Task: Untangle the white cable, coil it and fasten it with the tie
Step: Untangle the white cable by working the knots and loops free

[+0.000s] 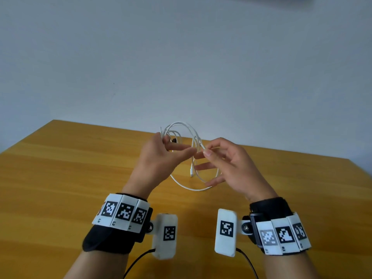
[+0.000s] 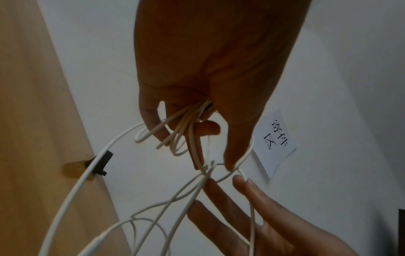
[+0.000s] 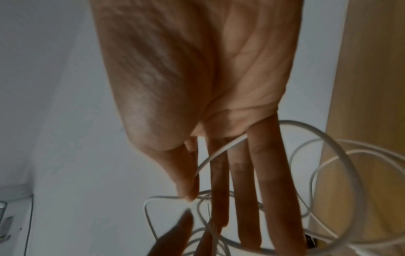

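I hold the white cable (image 1: 187,127) in loose loops above the wooden table (image 1: 60,168). My left hand (image 1: 173,150) grips a bundle of several loops, which the left wrist view shows running out from under its curled fingers (image 2: 153,117). My right hand (image 1: 209,153) pinches one strand between thumb and forefinger, its other fingers (image 3: 241,190) straight and spread through the loops. One white plug (image 1: 192,174) hangs free between the hands. A small black tie (image 1: 174,140) shows beside a strand (image 2: 72,190) near the left hand; whether it sits on the cable I cannot tell.
The table's far edge meets a pale wall (image 1: 181,57) just beyond my hands. A white paper label (image 2: 276,138) with printed characters hangs on that wall. Black leads (image 1: 136,260) run from the wrist cameras toward me.
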The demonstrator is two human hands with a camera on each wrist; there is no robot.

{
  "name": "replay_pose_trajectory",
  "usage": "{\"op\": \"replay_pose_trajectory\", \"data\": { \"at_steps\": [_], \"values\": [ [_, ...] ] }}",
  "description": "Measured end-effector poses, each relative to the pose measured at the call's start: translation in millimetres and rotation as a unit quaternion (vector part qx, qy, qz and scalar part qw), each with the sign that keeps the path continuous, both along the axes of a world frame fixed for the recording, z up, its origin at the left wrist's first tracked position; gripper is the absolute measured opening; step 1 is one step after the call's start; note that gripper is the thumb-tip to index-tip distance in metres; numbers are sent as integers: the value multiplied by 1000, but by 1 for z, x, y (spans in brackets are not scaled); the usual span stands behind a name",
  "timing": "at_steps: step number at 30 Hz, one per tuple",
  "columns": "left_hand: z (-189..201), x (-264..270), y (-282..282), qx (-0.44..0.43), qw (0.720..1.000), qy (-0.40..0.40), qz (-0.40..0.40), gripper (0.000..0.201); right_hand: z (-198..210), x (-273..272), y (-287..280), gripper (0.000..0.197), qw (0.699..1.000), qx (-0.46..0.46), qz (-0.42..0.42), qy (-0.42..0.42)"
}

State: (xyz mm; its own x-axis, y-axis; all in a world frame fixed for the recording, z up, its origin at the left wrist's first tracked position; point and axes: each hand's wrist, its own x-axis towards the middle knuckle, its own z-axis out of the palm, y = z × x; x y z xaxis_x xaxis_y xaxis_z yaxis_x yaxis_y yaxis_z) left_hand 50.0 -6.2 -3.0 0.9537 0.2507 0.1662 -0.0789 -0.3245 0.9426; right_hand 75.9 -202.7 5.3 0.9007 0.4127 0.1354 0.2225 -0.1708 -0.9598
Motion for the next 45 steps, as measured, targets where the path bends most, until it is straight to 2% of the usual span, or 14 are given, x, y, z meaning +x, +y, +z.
{"op": "replay_pose_trajectory", "data": {
  "at_steps": [4,7,11,14,17,21,24,28,31,36,41,45],
  "values": [
    [0,-3,-1,-30,1000,-2,-7,47,1,-2,0,1,999,-9,40,7],
    [-2,-1,-1,-2,1000,-24,-17,44,2,-4,0,3,999,-22,33,9],
    [-3,2,2,55,997,-48,-14,29,5,-7,0,30,999,-1,-31,32],
    [-2,1,4,72,996,-56,-25,19,6,-9,2,48,999,-6,-43,22],
    [-3,1,5,74,994,-65,-38,15,4,-8,4,52,998,-47,-39,-21],
    [-1,0,8,97,991,-80,-38,4,4,-8,1,45,995,-95,5,-7],
    [-1,1,11,102,990,-93,2,13,7,-8,-3,38,995,-103,-11,-13],
    [-3,5,19,108,986,-113,66,2,9,-5,-9,41,992,-101,-69,-39],
    [-4,6,20,133,979,-119,102,17,8,-2,-10,41,990,-72,-115,-39],
    [-5,3,21,147,974,-114,131,33,9,1,-14,45,982,-7,-184,-28],
    [-2,1,22,156,972,-97,146,38,9,4,-17,45,972,19,-235,1],
    [-2,1,23,160,971,-88,155,33,8,7,-19,46,963,38,-266,8]
  ]
}}
